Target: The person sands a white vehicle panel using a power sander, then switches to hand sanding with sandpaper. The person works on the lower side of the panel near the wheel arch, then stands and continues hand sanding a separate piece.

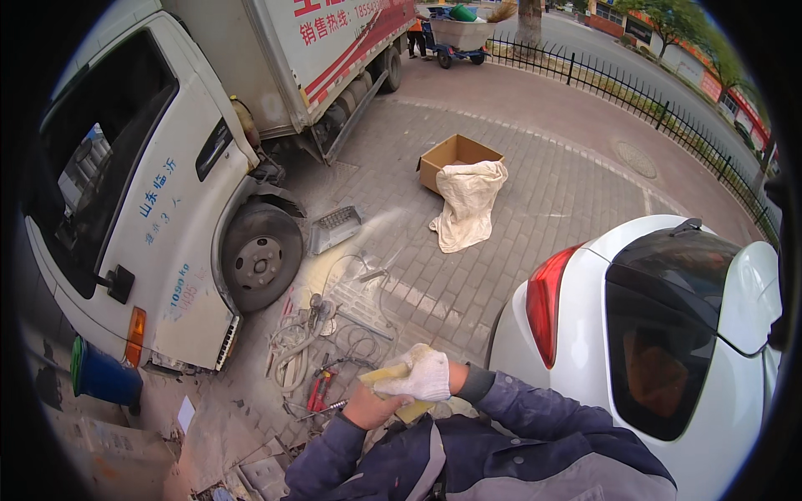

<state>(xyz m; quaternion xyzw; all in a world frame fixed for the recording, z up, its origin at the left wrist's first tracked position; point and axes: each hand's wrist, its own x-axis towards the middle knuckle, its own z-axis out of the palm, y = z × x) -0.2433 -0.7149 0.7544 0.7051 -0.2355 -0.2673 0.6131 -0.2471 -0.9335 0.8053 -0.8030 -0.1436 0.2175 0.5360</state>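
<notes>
In front of my body, both hands come together around a flat yellow piece [415, 410] with straight edges. I cannot make out its kind. My left hand [372, 407] is bare, its fingers closed against the piece from below and the left. My right hand [424, 376] wears a white knit glove with yellowish stains and lies over the top, fingers curled. The glove hides the middle of the piece. Below on the paving, left of my hands, lie red-handled tools [319, 391], coiled hoses or cables [290, 367] and a metal frame-like part [361, 302].
A white truck [167, 209] stands on the left, a white car [568, 301] close on my right. Ahead are a cardboard box [459, 154] with a cream cloth [469, 209] draped over it, and a grey crate [335, 230]. A blue bin [109, 373] stands lower left. Far off, a person stands by a cart [462, 35].
</notes>
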